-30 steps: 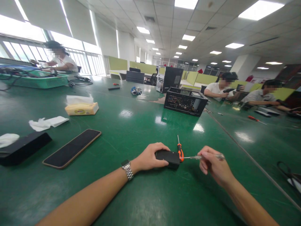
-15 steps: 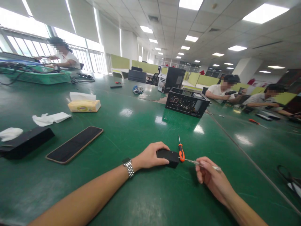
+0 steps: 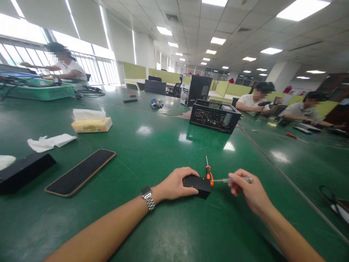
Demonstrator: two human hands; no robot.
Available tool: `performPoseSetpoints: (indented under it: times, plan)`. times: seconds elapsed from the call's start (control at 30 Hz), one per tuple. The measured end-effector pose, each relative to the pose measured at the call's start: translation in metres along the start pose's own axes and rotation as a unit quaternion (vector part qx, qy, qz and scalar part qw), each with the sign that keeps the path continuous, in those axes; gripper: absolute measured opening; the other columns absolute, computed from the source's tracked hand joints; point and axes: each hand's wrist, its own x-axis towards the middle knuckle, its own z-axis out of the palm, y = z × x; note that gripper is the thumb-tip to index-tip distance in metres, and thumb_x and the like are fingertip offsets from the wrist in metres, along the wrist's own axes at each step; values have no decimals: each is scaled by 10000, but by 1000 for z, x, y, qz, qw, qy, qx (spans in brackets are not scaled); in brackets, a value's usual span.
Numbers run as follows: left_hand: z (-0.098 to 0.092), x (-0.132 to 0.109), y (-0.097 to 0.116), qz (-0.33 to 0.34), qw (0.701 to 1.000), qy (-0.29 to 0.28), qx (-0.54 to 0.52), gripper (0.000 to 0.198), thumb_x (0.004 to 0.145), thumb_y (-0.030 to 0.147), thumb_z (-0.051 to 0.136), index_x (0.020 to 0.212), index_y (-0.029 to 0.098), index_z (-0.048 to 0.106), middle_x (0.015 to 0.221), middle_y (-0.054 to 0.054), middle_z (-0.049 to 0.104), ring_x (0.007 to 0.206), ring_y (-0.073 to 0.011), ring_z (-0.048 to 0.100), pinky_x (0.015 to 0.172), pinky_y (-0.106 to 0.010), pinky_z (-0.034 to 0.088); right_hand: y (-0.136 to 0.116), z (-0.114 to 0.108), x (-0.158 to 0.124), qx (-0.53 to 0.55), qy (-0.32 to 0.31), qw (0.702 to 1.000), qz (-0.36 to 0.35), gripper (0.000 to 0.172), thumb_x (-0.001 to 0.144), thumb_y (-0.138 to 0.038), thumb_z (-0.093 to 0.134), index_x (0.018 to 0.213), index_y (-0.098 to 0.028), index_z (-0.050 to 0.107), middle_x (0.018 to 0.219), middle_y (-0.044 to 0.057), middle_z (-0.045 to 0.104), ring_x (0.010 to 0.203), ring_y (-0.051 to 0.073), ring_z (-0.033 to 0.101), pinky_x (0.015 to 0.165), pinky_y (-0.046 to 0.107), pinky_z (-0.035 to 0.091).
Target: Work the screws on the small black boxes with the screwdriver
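Note:
My left hand (image 3: 181,183), below a wrist watch, grips a small black box (image 3: 200,185) resting on the green table (image 3: 152,229). Its thumb lies along the near side and its fingers go over the far side. In my right hand (image 3: 244,183) is a slim screwdriver with a clear handle (image 3: 247,179), pinched between thumb and fingers. The shaft points left, and its tip reaches the right end of the box; whether it sits in a screw I cannot tell. Just behind the box lies an orange-and-black screwdriver (image 3: 209,173), partly behind the slim shaft.
Left of my hands are a phone (image 3: 81,173), a longer black box (image 3: 27,171), crumpled tissue (image 3: 51,142) and a tissue pack (image 3: 92,124). Farther back stand an open black computer case (image 3: 214,116), a computer tower (image 3: 197,90) and a green basket (image 3: 40,91). Several people sit around.
My right hand has moved up and slightly left, bringing the screwdriver level with the box's end. The box has turned slightly in my left hand. The whole view has shifted a little.

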Motion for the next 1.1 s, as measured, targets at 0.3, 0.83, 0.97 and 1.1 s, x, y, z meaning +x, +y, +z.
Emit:
performPoseSetpoints:
  times: [0.3, 0.83, 0.97, 1.1]
  plan:
    - [1, -2, 1, 3, 1000, 10, -13, 385, 766, 353, 720, 1094, 171, 632, 1033, -54, 648, 917, -207, 595, 797, -282, 442, 15, -26, 3, -215, -145, 966, -9, 342, 815, -511, 605, 820, -175, 671, 659, -6, 595, 568, 125, 516, 506, 232, 395]
    - [4, -1, 3, -5, 1000, 15, -12, 403, 763, 331, 719, 1111, 161, 610, 1052, -59, 641, 929, -208, 586, 793, -278, 439, -7, 25, -25, -467, -91, 857, -199, 266, 941, -403, 424, 919, -228, 624, 850, 28, 660, 760, 187, 599, 675, 289, 388]
    - [4, 0, 4, -9, 1000, 18, -13, 419, 765, 338, 725, 1124, 160, 602, 1040, -53, 639, 919, -204, 584, 792, -277, 434, -5, 30, -27, -491, -124, 842, -185, 274, 963, -392, 375, 910, -216, 579, 878, 34, 654, 765, 185, 600, 660, 279, 386]
    - [5, 2, 5, -13, 1000, 22, -14, 406, 784, 387, 710, 1112, 171, 604, 1028, -40, 637, 907, -194, 580, 779, -268, 425, -1, 31, -23, -486, -121, 846, -183, 305, 978, -389, 338, 866, -212, 560, 856, 34, 653, 746, 178, 595, 649, 270, 374]
